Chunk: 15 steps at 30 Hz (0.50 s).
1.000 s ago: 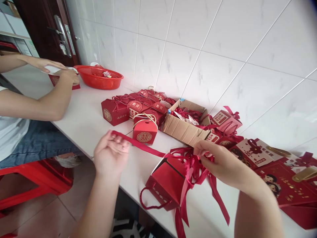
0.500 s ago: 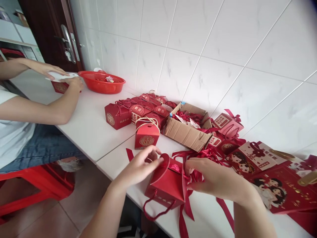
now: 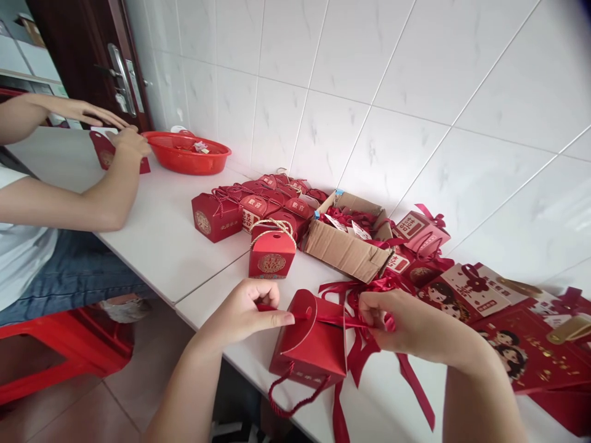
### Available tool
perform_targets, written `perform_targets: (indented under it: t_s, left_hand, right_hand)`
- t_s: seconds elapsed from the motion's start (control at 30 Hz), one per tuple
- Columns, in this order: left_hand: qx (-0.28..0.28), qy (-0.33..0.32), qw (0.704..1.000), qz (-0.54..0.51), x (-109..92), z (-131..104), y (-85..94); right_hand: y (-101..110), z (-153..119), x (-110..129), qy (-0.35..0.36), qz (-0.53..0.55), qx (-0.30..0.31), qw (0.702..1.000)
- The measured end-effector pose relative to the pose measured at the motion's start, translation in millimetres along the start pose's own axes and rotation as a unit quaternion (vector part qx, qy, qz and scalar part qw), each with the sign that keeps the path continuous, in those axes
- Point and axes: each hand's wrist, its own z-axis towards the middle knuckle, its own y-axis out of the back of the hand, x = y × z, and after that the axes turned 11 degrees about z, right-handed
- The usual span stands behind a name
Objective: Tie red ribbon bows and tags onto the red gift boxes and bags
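A red gift box (image 3: pixel 311 354) with a twisted rope handle stands at the table's front edge, between my hands. A red ribbon (image 3: pixel 330 319) runs through the holes in its top flaps. At the box's left, my left hand (image 3: pixel 252 314) pinches one end of that ribbon between thumb and fingers. On the other side, my right hand (image 3: pixel 397 323) is closed on the ribbon, and its fingertips are partly hidden. Loose ribbon tails (image 3: pixel 415 391) trail over the table beneath my right hand. Just behind stands another red box (image 3: pixel 272 258) with a gold cord.
An open cardboard box (image 3: pixel 346 249) holds red ribbons and cards. Several red boxes (image 3: pixel 217 218) are grouped behind. Printed gift bags (image 3: pixel 535 351) lie at the right, by the tiled wall. At the left, a person (image 3: pixel 69 197) handles a red carton near a red plastic basket (image 3: pixel 187 161).
My left hand has pulled back leftward from the box flap with the ribbon, which is now stretched across the top. My right hand has shifted slightly right. The other person's carton is tilted differently.
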Motion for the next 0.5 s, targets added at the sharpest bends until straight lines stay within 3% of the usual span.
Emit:
perform_targets:
  t_s: [0.2, 0.43, 0.5]
  left_hand:
    - [0.001, 0.035, 0.998, 0.053, 1, -10, 20.5]
    - [-0.022, 0.049, 0.991, 0.126, -3, -20, 74.3]
    - [-0.029, 0.046, 0.993, 0.109, 3, -17, 90.5]
  right_hand:
    - [9, -11, -19, -0.041, -0.016, 0.012, 0.999]
    - [26, -32, -35, 0.015, 0.015, -0.023, 1.0]
    - [30, -39, -42, 0.006, 0.032, -0.067, 0.997]
